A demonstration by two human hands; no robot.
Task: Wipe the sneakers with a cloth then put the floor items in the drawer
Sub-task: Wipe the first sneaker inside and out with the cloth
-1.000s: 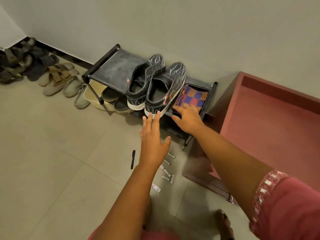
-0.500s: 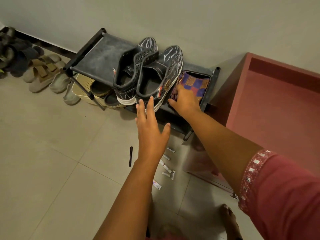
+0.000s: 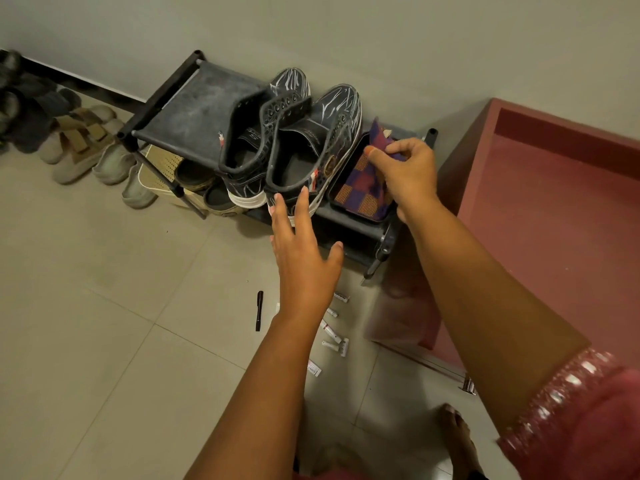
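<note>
Right hand: the right hand (image 3: 410, 174) is being held over the right end of the shoe rack (image 3: 194, 112), and a corner of the cloth (image 3: 363, 188) is being pinched between its thumb and curled fingers (image 3: 375, 154).
Cloth: the chequered cloth is lying in a dark tray (image 3: 334, 199) at the right end of the rack's top shelf, just beside the sneakers; one corner is being lifted.
Left hand: the left hand (image 3: 304, 258) is being stretched out flat, with straight fingers (image 3: 301, 206) spread and nothing held, at the front edge of the rack near the heel of the right sneaker.
Sneakers: the black sneakers (image 3: 294, 143) are standing side by side on the top shelf, toes towards the wall.
Floor items: a black pen (image 3: 259, 310) and several small tubes (image 3: 334, 337) are lying on the floor tiles in front of the rack.
Drawer: the red drawer (image 3: 561, 209) is standing open to the right of the rack.
</note>
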